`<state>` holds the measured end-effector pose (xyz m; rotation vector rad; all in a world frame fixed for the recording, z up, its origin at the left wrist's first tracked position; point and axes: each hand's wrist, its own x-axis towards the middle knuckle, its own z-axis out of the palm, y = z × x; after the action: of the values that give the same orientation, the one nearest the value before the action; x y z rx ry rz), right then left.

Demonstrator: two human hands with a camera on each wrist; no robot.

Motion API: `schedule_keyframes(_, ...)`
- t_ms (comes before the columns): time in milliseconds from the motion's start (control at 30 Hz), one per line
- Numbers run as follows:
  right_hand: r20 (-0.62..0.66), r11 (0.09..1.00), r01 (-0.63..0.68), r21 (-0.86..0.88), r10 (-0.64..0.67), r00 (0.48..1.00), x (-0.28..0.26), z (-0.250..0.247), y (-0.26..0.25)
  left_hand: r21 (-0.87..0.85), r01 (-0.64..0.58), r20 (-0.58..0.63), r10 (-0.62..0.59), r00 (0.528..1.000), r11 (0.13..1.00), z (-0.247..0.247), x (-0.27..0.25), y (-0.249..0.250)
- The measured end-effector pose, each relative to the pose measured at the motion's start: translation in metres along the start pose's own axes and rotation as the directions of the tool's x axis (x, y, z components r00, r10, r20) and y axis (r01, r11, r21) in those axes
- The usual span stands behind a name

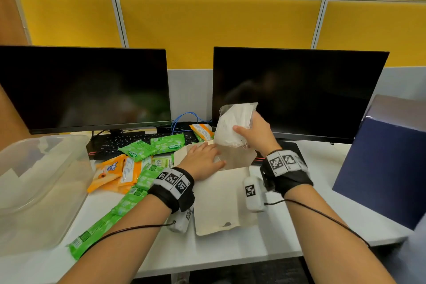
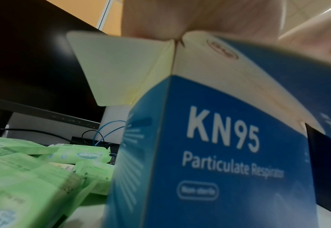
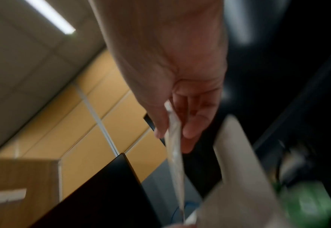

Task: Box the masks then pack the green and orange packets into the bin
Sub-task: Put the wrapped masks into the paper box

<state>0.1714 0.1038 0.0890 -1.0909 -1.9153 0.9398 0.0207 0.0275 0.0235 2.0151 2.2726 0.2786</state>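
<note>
A blue KN95 mask box stands open on the desk, its pale flaps spread toward me. My left hand lies flat across the box's left rim, fingers straight. My right hand pinches a white mask in a clear wrapper between thumb and fingers, just above the box opening; the right wrist view shows the mask wrapper edge-on. Green packets and orange packets lie piled left of the box. More green packets fill the left wrist view.
A clear plastic bin stands at the desk's left edge. Two dark monitors and a keyboard line the back. A dark blue box stands at the right. One orange packet lies behind the mask box.
</note>
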Motion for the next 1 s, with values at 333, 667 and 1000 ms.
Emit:
schedule_keyframes(333, 0.327, 0.605, 0.209, -0.768, 0.089, 0.941, -0.015, 0.015, -0.021, -0.029, 0.042, -0.045, -0.043, 0.998, 0.999, -0.002, -0.001, 0.002)
schedule_keyframes(667, 0.354, 0.742, -0.013, -0.67, 0.335, 0.873, -0.011, 0.062, 0.001, -0.187, 0.345, -0.304, -0.388, 0.87, 0.92, 0.008, -0.006, -0.001)
schedule_keyframes(1000, 0.197, 0.885, -0.099, -0.455, 0.209, 0.958, -0.006, 0.041, 0.018, -0.876, 0.151, -0.003, -0.32, 0.948, 0.458, 0.009, -0.001, 0.027)
